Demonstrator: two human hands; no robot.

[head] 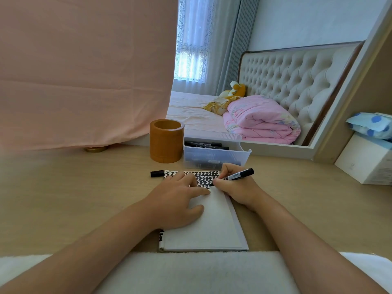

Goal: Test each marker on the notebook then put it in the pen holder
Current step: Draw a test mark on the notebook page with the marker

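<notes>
Marker point(237, 176) was pinched in the right hand point(237, 188) between thumb and curled fingers. Its tip was down on the notebook point(212, 225) just left of the thumb, and its barrel slanted up and away to the right. Left hand point(178, 201) lay flat on the open page, fingers relaxed and spread, gripping nothing, fingertips just beside the marker tip. Black marks point(205, 178) filled the page's far strip, just beyond the fingertips of both hands. The page under and near the left palm was blank. Cap point(157, 173) lay on the desk point(63, 198) beyond and left of the left hand, at the notebook's far corner, off the marker. Holder point(167, 145) stood upright farther out beyond the left hand. Box point(214, 158) sat beyond the right hand with other markers point(203, 144) lying flat inside. Box and holder were close side by side; contact could not be told.
</notes>
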